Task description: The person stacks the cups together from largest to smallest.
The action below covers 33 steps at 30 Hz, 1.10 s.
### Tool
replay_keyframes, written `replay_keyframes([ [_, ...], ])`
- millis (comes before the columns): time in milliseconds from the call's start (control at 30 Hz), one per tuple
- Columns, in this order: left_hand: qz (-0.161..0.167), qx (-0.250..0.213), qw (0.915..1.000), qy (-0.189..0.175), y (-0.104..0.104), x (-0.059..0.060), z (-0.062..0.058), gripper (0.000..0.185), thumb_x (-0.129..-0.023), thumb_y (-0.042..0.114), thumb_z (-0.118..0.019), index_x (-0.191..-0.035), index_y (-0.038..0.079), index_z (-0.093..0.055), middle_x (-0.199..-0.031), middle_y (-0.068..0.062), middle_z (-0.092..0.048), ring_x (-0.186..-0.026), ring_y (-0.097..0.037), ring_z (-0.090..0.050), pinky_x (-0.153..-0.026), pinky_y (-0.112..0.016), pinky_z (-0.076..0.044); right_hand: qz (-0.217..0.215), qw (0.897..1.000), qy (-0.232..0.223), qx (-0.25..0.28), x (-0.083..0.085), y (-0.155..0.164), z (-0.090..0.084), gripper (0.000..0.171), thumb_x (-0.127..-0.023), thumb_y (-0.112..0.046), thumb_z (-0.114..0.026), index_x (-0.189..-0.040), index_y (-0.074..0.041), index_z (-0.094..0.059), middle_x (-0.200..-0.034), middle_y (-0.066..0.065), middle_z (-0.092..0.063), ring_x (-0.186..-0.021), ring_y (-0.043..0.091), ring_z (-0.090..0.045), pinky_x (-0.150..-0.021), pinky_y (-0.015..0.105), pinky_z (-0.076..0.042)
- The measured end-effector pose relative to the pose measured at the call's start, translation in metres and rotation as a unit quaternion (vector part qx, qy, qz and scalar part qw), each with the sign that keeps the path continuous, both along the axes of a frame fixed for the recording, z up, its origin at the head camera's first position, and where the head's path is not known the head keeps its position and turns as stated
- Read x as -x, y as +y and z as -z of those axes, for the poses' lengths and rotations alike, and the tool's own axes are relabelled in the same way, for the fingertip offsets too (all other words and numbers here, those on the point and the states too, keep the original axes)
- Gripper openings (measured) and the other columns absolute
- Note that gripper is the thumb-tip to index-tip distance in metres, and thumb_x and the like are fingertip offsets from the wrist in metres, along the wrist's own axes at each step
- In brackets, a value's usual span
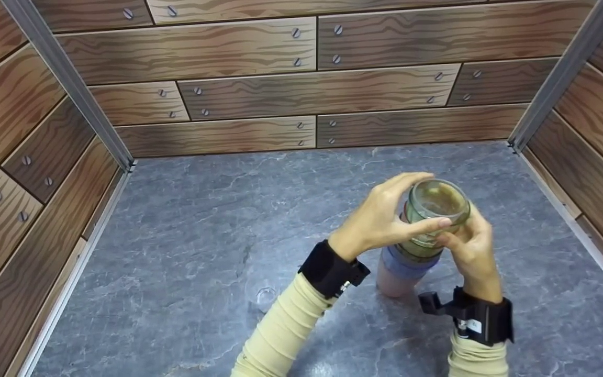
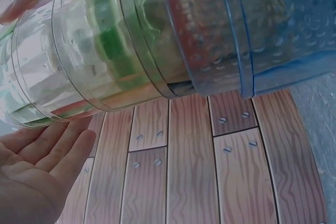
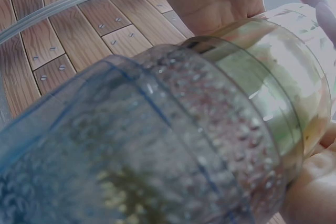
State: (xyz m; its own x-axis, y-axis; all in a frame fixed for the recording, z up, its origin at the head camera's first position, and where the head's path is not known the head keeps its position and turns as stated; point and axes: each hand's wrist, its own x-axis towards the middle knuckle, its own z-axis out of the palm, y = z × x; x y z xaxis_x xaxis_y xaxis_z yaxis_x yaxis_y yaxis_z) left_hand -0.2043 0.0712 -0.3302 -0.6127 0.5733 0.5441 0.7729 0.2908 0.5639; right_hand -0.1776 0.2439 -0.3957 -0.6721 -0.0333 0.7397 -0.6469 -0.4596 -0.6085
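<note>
A stack of clear plastic cups (image 1: 409, 262) stands upside down on the grey stone-look tabletop (image 1: 186, 225), right of centre. A pinkish cup (image 1: 393, 283) is lowest, a blue one (image 1: 403, 264) sits over it, and a greenish one (image 1: 435, 204) is on top. My left hand (image 1: 411, 207) grips the greenish cup (image 2: 105, 51), thumb in front and fingers over the far side. My right hand (image 1: 464, 235) holds that cup (image 3: 278, 82) from the right, fingers curled against it. The wrist views show the blue cup (image 2: 278, 24) (image 3: 79, 145) close up.
A small clear object (image 1: 265, 296) lies on the tabletop just left of my left forearm. Wood-plank panels (image 1: 312, 89) wall in the back and both sides, with metal corner posts (image 1: 71, 84).
</note>
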Motion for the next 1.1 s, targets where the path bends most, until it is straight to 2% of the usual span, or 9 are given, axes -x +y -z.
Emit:
replay_keyframes([
  [133,-0.003,0.0,0.9999,-0.01,0.0012,0.0003,0.0001,0.067,-0.077,0.043,-0.07,-0.13,0.009,-0.048,-0.13,-0.005,-0.057,-0.118,-0.009,-0.055,-0.101,-0.012,-0.042,-0.002,1.0,-0.001,0.001,-0.0002,-0.0001,-0.0005,0.056,-0.076,0.009,-0.067,-0.127,0.013,-0.044,-0.115,0.019,-0.062,-0.098,0.021,-0.066,-0.082,0.026,-0.057],
  [467,0.001,0.0,0.9999,-0.017,0.0015,-0.0001,0.0009,0.066,-0.077,0.042,-0.07,-0.13,0.007,-0.048,-0.131,-0.006,-0.056,-0.116,-0.01,-0.056,-0.098,-0.009,-0.042,0.016,1.0,0.001,-0.011,-0.0015,-0.0005,-0.0019,0.056,-0.076,0.01,-0.065,-0.128,0.013,-0.043,-0.118,0.018,-0.061,-0.102,0.021,-0.064,-0.087,0.026,-0.056],
  [967,-0.006,0.019,0.9992,-0.036,-0.0007,-0.0022,0.0023,0.072,-0.08,0.045,-0.066,-0.138,0.011,-0.04,-0.14,-0.006,-0.049,-0.128,-0.013,-0.048,-0.107,-0.02,-0.04,0.019,1.0,0.003,-0.016,-0.0019,-0.0005,-0.0033,0.058,-0.076,0.008,-0.067,-0.128,0.014,-0.042,-0.12,0.018,-0.06,-0.103,0.022,-0.064,-0.089,0.026,-0.055],
  [1100,-0.007,0.016,0.9992,-0.036,-0.001,-0.0028,0.004,0.072,-0.081,0.044,-0.066,-0.139,0.011,-0.039,-0.14,-0.006,-0.049,-0.129,-0.013,-0.048,-0.108,-0.02,-0.039,0.007,1.0,0.004,-0.012,-0.001,-0.0007,-0.0024,0.058,-0.077,0.009,-0.065,-0.128,0.015,-0.041,-0.12,0.02,-0.059,-0.103,0.023,-0.064,-0.087,0.026,-0.056],
])
